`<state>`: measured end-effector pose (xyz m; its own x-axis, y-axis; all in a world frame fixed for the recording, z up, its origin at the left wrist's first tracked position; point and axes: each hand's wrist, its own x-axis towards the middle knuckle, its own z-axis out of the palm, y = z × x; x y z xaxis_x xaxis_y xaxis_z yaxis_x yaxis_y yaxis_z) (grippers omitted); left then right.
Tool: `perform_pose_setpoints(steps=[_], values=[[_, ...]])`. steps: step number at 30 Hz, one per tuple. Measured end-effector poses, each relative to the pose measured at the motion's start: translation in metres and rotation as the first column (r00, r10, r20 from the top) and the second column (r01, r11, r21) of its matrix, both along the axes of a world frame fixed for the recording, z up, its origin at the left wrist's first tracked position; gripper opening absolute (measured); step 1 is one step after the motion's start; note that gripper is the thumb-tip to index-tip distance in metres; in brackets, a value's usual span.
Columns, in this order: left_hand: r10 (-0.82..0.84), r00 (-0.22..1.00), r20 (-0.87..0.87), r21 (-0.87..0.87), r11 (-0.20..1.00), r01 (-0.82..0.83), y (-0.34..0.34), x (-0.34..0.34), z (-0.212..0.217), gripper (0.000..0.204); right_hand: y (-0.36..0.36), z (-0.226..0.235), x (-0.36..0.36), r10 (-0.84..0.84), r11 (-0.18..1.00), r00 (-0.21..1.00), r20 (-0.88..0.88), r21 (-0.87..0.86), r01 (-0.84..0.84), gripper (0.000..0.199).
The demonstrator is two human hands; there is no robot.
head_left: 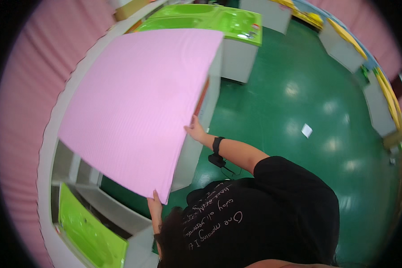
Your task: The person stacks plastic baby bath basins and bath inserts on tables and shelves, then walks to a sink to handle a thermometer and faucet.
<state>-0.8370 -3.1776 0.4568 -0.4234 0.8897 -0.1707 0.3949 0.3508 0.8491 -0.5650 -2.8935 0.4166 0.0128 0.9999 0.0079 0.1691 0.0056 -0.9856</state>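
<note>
A large pink panel [138,98] with fine ribbed lines lies over a white cabinet-like unit [192,156], overhanging its near side. My right hand [195,129] grips the panel's right edge, thumb on top and the other fingers partly hidden underneath. At the near corner, my left hand [155,206] holds the lower edge, its finger ends on the top face and the rest of the grip partly hidden. A black device [216,158] is strapped to my right wrist. Beneath the panel on its right side, an orange-brown strip [202,96] shows.
Bright green basins on white bases stand beyond the panel [236,27] and at the lower left [89,228]. Pink curtains [22,111] hang along the left. A small white piece [307,130] lies on the green floor [277,102]. White units with yellow tops [344,42] line the right.
</note>
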Motion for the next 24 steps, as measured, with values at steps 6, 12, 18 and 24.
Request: perform_pose_setpoints(steps=[6, 12, 18, 24], values=[[-0.529, 0.847, 0.049, -0.591, 0.669, 0.452, 0.019, 0.016, 0.108, 0.055, -0.059, 0.028, 0.109, 0.083, 0.928, 0.994, -0.067, -0.359, -0.102, 0.059], [-0.909, 0.412, -0.069, -0.485, 0.391, 0.782, 0.057, 0.132, 0.062, 0.042, -0.216, -0.021, 0.287, -0.177, 0.911, 0.969, 0.169, -0.345, 0.227, 0.021], [-0.975, -0.165, -0.146, -0.482, -0.075, 0.873, 0.089, 0.274, -0.001, 0.044, -0.392, -0.02, 0.383, -0.808, 0.468, 0.588, 0.034, -0.569, 0.676, 0.018], [-0.961, -0.214, -0.177, -0.446, -0.116, 0.888, 0.109, 0.375, -0.007, 0.046, -0.461, -0.047, 0.439, -0.82, 0.427, 0.571, 0.03, -0.633, 0.646, 0.02]])
